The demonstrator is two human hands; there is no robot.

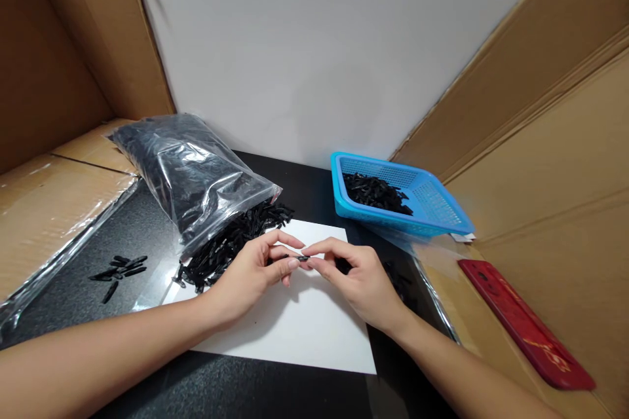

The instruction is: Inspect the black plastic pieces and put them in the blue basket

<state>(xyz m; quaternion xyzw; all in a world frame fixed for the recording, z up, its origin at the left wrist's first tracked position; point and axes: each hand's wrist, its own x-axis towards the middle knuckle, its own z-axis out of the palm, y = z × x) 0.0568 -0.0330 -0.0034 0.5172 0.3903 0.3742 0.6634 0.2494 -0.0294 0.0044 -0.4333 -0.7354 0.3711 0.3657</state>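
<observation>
Between the fingertips of both hands, above a white sheet of paper [295, 334], is a small, narrow black plastic piece [303, 258]. My left hand [263, 265] pinches its left end with thumb and fingers. From the other side, my right hand [351, 275] grips the right end between thumb and forefinger. The fingers cover much of the piece, so its exact kind cannot be made out. A heap of similar black pieces [221, 252] spills from a clear plastic bag [191, 163] just left of my left hand.
A blue basket [427, 203] holding more black pieces stands at the back right. Several loose black pieces [120, 268] lie on the dark table at left. A red phone-like object [525, 327] rests on cardboard at right. Cardboard walls flank both sides.
</observation>
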